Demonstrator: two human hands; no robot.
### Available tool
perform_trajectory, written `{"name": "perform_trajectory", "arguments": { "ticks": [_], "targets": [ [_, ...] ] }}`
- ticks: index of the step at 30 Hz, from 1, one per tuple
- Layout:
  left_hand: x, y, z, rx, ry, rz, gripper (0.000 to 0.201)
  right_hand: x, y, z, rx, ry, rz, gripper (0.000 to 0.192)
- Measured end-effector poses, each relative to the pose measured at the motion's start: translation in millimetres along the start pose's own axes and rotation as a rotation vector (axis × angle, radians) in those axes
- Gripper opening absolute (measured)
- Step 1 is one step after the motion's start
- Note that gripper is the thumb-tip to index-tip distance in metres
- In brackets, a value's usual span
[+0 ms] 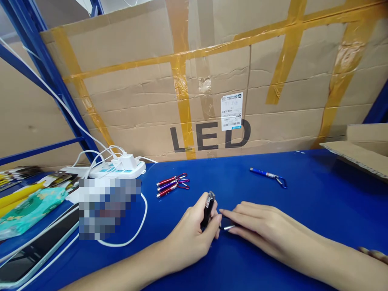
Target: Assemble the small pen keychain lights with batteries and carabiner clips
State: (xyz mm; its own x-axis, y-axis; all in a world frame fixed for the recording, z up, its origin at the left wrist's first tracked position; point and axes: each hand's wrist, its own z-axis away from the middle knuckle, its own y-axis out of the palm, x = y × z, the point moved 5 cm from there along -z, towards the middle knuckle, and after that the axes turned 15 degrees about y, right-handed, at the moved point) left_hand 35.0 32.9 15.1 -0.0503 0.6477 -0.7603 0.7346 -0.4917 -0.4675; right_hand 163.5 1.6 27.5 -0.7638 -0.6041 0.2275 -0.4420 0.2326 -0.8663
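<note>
Head view: left hand (192, 231), clamped around a black flashlight (207, 210), apparently steadies it; right hand (266, 223) pinches its clip (229, 228).

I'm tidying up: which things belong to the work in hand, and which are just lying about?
Part of the work:
black penlight in the left hand
its clip at the right hand
probably red penlights, purple penlight, blue penlight

Apparently lying about:
power strip
phone
teal packet
</note>
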Motion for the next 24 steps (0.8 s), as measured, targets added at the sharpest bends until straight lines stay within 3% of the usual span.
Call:
{"name": "perform_trajectory", "arguments": {
  "ticks": [5,11,18,24],
  "targets": [
    [-0.1,1.7,-0.8,0.034,-0.002,0.021,0.016,6.0,1.8,1.6,0.052,-0.04,0.109,0.036],
    [-0.6,1.4,0.2,0.029,-0.007,0.009,0.018,4.4,4.0,1.1,0.154,0.041,0.025,0.023],
    [-1.8,0.3,-0.4,0.022,0.03,-0.09,0.02,5.4,7.0,3.0,0.05,0.018,0.022,0.029],
    [-4.6,1.3,-0.9,0.056,0.011,-0.115,0.022,7.8,4.4,1.1,0.076,0.036,-0.016,0.032]
  ]
}}
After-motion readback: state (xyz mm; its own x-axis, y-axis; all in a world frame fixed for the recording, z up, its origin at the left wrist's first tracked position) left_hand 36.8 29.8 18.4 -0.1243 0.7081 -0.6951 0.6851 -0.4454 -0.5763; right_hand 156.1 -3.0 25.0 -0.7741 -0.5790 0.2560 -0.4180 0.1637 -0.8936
